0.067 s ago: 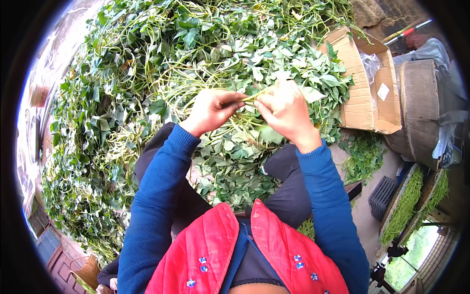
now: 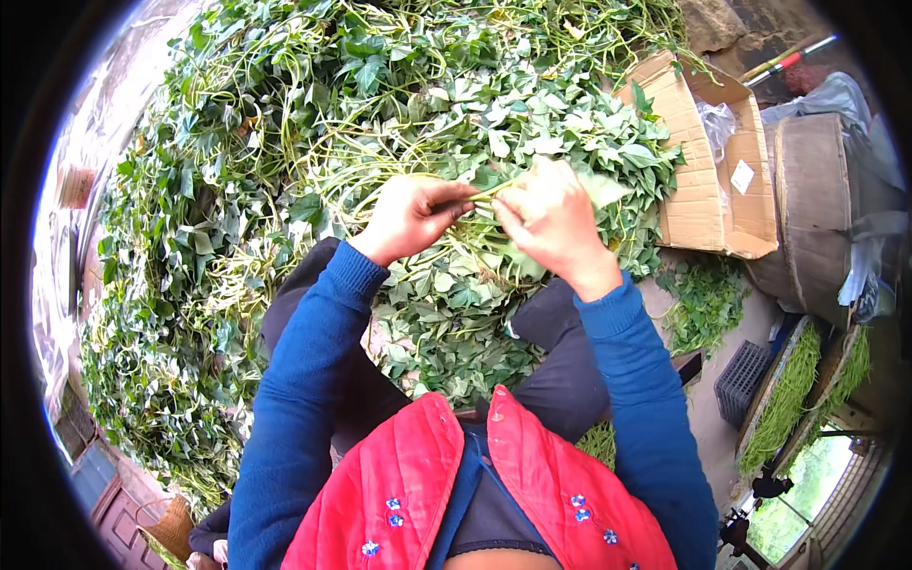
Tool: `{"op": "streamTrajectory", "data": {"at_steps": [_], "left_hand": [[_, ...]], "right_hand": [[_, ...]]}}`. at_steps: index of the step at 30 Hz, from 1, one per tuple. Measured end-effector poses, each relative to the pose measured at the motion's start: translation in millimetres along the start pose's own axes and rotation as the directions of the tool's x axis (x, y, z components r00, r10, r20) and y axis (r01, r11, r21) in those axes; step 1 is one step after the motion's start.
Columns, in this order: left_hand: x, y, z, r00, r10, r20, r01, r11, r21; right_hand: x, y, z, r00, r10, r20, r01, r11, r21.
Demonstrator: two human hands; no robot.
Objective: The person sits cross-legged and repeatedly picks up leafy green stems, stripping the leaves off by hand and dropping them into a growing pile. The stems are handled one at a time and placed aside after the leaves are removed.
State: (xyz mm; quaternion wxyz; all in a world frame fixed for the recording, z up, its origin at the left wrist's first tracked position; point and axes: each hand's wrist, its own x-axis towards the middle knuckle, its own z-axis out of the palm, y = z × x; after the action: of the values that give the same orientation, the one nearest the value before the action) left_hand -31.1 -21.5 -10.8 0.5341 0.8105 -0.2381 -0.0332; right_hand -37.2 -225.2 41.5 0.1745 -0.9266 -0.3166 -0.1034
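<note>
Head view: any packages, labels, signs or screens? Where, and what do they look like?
Cardboard box: upper right, at the edge of the leaf pile; brown, open, flaps splayed.
Label: on the box's inner flap; small white sticker, roughly square.
Plastic bag: inside the box; clear, crumpled.
Crate: right, on the ground; dark grey, slotted.
No signs or screens.

Pale green stem [image 2: 486,193] held level between hands, above leaf heap; possibly several.
</note>
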Motion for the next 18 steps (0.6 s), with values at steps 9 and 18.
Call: {"op": "streamTrajectory", "data": {"at_steps": [9,18], "left_hand": [[-42.1,42.5,33.2,0.911,0.369,0.184,-0.412,0.787,0.460],[-67.3,63.2,72.1,0.694,0.454,0.559,-0.687,0.649,0.326]], "right_hand": [[-63.9,26.3,-27.5,0.961,0.211,-0.179,-0.248,0.942,-0.225],[-220.9,142.5,-229.9,0.830,0.335,-0.447,-0.546,0.315,-0.776]]}}
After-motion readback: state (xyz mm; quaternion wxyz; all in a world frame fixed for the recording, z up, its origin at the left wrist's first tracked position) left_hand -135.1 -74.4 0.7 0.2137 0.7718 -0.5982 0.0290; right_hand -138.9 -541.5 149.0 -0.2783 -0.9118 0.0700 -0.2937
